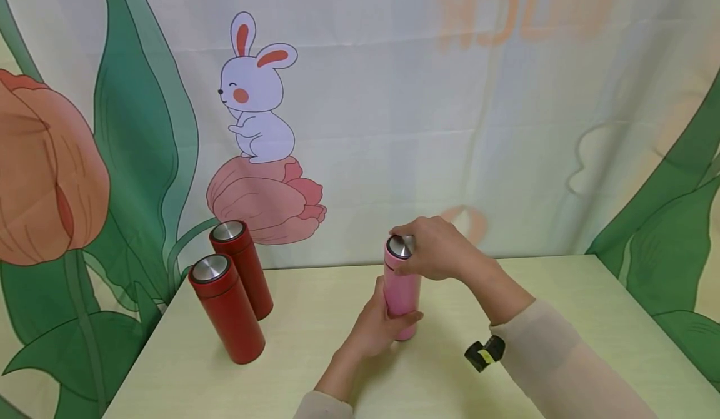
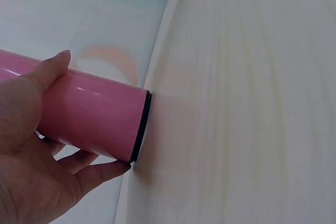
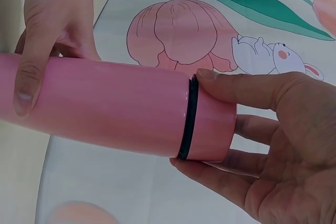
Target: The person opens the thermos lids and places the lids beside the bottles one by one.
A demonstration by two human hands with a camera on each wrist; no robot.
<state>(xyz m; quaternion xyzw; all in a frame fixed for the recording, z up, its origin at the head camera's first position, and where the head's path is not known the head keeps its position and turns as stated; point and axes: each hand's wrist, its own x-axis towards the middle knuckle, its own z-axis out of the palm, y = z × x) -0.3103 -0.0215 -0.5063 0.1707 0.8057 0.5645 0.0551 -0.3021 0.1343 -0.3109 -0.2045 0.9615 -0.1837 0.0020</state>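
A pink bottle [image 1: 402, 295] with a silver-topped lid [image 1: 400, 246] stands upright at the middle of the table. Around its lower body the left hand [image 1: 378, 325] curls its fingers; in the left wrist view that hand [image 2: 37, 156] grips the bottle [image 2: 100, 114] a little above its black base ring. The right hand [image 1: 441, 248] holds the lid from the right side. Seen in the right wrist view, the thumb and fingers of the right hand [image 3: 294, 135] pinch the pink lid [image 3: 215, 124], beside a dark ring between lid and body [image 3: 115, 103].
Two red bottles [image 1: 233, 319] [image 1: 247, 269] with silver tops stand at the left of the table [image 1: 315, 294]. Behind the table hangs a printed curtain [image 1: 382, 125] with a rabbit and flowers. A black strap piece [image 1: 485, 353] is by the right sleeve.
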